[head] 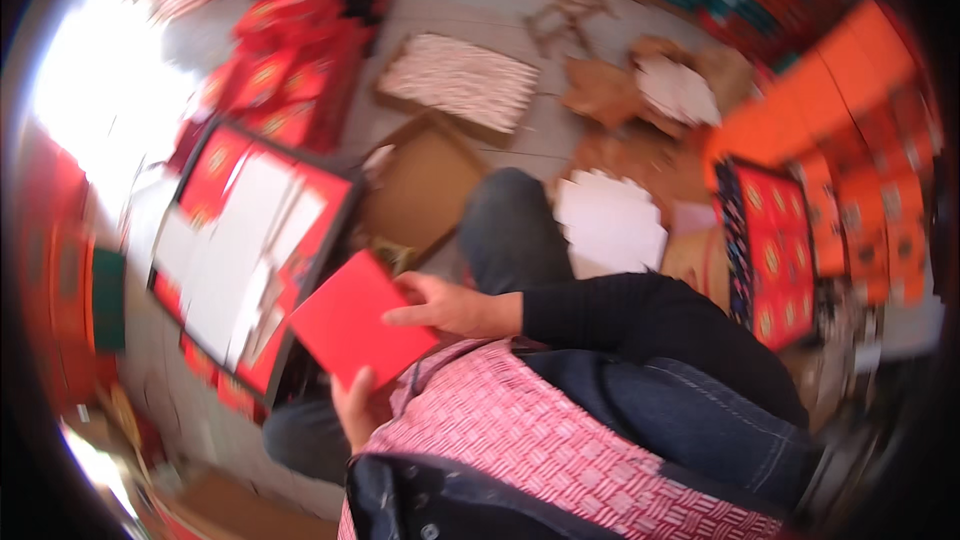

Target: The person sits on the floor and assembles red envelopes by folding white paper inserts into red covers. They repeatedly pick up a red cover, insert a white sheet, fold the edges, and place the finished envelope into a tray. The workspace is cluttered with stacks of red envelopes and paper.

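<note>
A flat red square piece, box or card (360, 319), is held above my lap, tilted, with no print seen on its upper face. My right hand (454, 307) grips its right edge, fingers and thumb over the top. At its lower edge, my left hand (356, 401) holds it with the thumb on top; its other fingers are hidden below. Just left of the piece stands a black-rimmed tray (319, 270) bearing red boxes, with white sheets (240, 240) lying over them.
An empty cardboard tray (427, 180) and a carton packed with pale pieces (461, 82) lie ahead. White sheets (611, 221) sit stacked beyond my knee. Orange boxes (817, 90) and a tray of red boxes (776, 255) stand right. Red boxes (285, 75) are piled upper left.
</note>
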`<state>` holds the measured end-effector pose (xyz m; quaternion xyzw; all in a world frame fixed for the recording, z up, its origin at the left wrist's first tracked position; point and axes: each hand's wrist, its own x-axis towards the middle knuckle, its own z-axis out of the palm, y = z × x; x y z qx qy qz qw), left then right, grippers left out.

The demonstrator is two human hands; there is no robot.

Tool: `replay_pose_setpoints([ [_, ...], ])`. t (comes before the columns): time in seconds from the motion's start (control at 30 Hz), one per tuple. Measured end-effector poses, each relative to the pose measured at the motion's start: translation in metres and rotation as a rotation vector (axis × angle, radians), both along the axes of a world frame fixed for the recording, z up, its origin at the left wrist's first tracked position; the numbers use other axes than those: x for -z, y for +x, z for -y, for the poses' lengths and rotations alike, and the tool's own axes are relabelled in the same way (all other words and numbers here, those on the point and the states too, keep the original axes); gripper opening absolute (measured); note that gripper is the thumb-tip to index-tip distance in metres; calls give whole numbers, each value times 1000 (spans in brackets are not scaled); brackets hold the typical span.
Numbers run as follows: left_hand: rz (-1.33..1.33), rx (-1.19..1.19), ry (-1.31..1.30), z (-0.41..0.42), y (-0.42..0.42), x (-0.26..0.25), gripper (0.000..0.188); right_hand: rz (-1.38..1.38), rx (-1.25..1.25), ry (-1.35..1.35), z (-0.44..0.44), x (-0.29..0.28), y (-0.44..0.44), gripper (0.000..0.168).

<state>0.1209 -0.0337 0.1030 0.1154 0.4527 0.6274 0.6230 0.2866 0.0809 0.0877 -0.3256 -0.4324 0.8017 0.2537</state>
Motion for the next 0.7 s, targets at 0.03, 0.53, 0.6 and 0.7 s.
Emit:
replay_pose_setpoints([
  [0.03,-48,32,2,-2,5,-1,55,-13,53,0,3,-3,12,61],
  [0.53,-142,467,-181,-5,24,67,44,1843,964,165,431,115,331,17],
  [0.6,-118,466,-179,-2,40,51,43,2149,925,-197,490,128,359,30],
  [0.7,-165,431,-206,-8,51,36,42,2092,981,-690,528,156,405,47],
])
